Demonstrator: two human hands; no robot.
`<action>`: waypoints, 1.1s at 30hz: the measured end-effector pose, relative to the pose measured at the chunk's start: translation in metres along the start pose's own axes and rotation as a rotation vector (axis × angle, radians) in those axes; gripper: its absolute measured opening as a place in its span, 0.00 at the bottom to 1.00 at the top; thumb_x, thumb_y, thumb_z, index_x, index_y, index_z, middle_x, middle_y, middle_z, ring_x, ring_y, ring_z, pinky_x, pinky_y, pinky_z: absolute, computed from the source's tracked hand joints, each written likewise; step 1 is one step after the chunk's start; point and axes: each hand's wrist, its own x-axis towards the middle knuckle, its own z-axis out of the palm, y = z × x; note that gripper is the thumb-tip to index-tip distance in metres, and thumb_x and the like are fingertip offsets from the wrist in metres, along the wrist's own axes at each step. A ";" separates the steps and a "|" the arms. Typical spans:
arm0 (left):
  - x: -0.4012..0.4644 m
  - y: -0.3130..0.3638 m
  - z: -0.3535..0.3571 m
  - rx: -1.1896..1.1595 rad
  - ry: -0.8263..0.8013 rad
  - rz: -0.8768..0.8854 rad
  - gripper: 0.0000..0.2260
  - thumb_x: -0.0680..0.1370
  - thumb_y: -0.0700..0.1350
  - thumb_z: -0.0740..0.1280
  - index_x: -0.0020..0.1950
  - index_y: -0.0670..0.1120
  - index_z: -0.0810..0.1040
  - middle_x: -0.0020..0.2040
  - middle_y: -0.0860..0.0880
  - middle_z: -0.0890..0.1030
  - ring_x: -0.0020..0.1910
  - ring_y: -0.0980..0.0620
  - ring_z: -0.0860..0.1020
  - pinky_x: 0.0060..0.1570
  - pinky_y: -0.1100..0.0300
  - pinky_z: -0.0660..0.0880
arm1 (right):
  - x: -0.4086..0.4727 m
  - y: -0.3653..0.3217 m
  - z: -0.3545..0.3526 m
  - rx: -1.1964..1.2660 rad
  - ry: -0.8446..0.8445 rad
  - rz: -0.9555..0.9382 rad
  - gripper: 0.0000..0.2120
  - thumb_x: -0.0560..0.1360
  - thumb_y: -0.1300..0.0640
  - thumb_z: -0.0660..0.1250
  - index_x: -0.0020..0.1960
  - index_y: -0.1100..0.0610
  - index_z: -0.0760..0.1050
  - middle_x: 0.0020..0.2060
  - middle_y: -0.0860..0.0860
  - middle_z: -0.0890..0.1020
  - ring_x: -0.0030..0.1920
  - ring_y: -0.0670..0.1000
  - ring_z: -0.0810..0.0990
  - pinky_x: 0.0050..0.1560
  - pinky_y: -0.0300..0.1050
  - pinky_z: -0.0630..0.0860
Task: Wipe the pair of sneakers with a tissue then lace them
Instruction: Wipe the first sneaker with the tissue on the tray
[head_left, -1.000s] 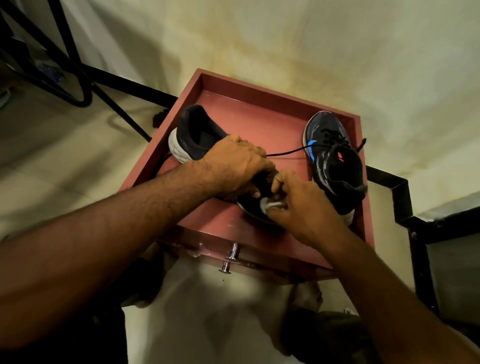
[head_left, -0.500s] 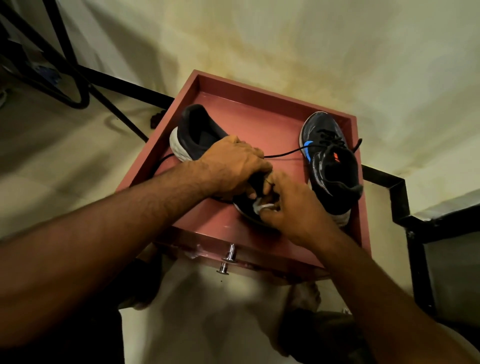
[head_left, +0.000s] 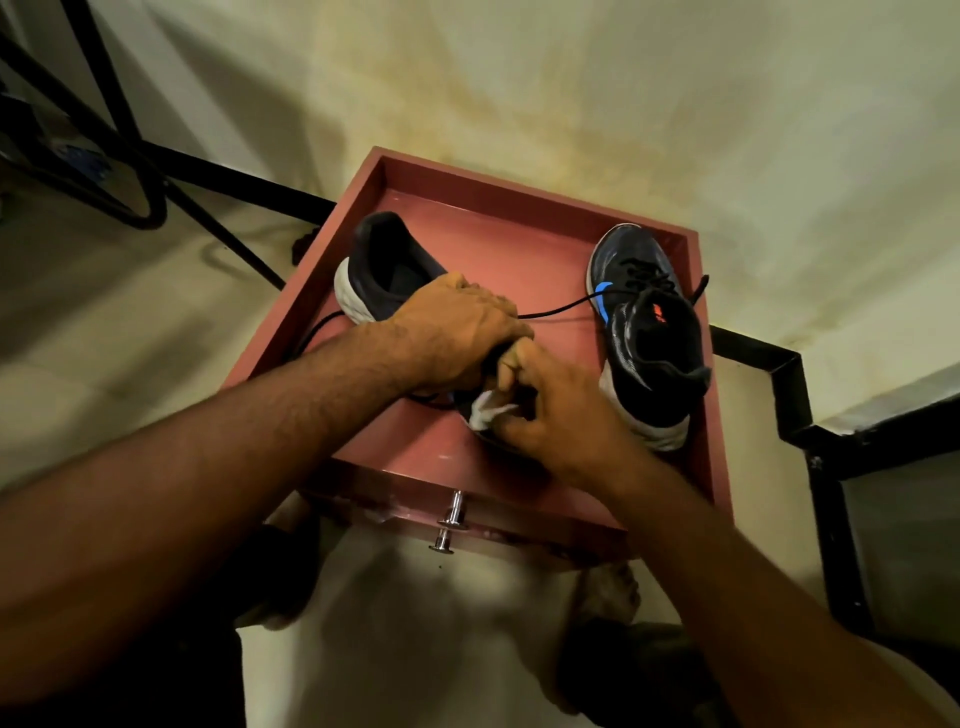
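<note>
Two dark sneakers lie on a red tray-topped stand (head_left: 524, 228). The left sneaker (head_left: 384, 270) lies with its heel and white sole at the far left; my left hand (head_left: 457, 332) grips its middle from above. My right hand (head_left: 550, 410) pinches a crumpled white tissue (head_left: 485, 408) against that sneaker's toe end, which my hands mostly hide. The right sneaker (head_left: 644, 332), with a blue mark and laces in, stands by the tray's right wall. A black lace (head_left: 558, 309) runs from under my left hand toward it.
The stand has a drawer front with two metal knobs (head_left: 451, 525). Black metal frame bars (head_left: 156, 171) cross the floor at the left, and a black metal frame (head_left: 795, 415) stands at the right. My feet show below the stand.
My right hand has shifted a little along the sneaker's toe with the tissue. My left hand keeps its hold, and the right sneaker has not moved.
</note>
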 end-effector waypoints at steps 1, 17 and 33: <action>0.000 -0.001 0.000 -0.011 -0.002 0.003 0.23 0.75 0.53 0.69 0.71 0.58 0.75 0.63 0.54 0.79 0.65 0.49 0.78 0.58 0.51 0.67 | 0.002 -0.001 0.005 0.011 0.023 -0.022 0.15 0.71 0.55 0.76 0.46 0.47 0.69 0.39 0.43 0.81 0.37 0.44 0.77 0.39 0.47 0.74; -0.002 -0.003 0.001 -0.040 -0.014 0.015 0.21 0.74 0.63 0.72 0.65 0.59 0.77 0.57 0.55 0.79 0.62 0.49 0.78 0.58 0.49 0.69 | -0.003 0.016 -0.009 0.079 0.090 0.061 0.17 0.69 0.59 0.79 0.43 0.48 0.71 0.36 0.47 0.82 0.34 0.45 0.78 0.37 0.46 0.77; -0.001 -0.003 0.003 0.000 -0.020 0.020 0.21 0.74 0.64 0.71 0.64 0.60 0.76 0.60 0.56 0.79 0.63 0.50 0.77 0.59 0.50 0.68 | -0.020 0.009 -0.012 -0.144 -0.073 0.042 0.16 0.69 0.60 0.74 0.46 0.46 0.69 0.34 0.43 0.81 0.34 0.43 0.78 0.37 0.43 0.75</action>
